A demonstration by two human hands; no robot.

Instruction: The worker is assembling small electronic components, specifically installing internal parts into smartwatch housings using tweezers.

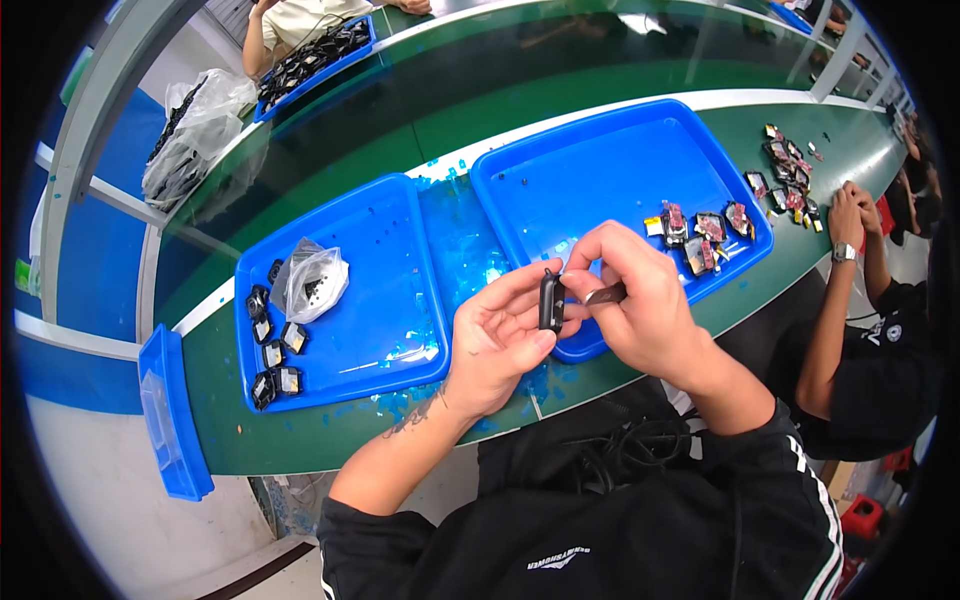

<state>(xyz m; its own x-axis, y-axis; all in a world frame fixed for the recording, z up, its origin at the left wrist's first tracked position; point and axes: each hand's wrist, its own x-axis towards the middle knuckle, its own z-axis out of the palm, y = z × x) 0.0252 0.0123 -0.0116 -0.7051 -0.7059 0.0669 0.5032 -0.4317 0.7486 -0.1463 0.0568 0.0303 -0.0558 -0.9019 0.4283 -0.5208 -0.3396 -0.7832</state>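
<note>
My left hand [500, 335] is palm up, its thumb and fingers closed on a small black device casing [550, 303] that stands edge-on. Against the casing's upper end, my right hand [645, 300] works with pinched fingers. A dark, flat metal tool that looks like tweezers [605, 294] is gripped in it; its tip is mostly hidden by the fingers. Both hands are above the front edge of the right blue tray [600, 150]. Several opened devices with red and yellow parts [704, 228] lie in that tray's right corner.
The left blue tray [345, 390] holds a plastic bag of small black pieces [318, 285] and several black devices [274, 353]. Blue film scraps [465, 240] litter the green bench between the trays. More opened devices [788, 165] lie beside a co-worker's hands [852, 210] at right.
</note>
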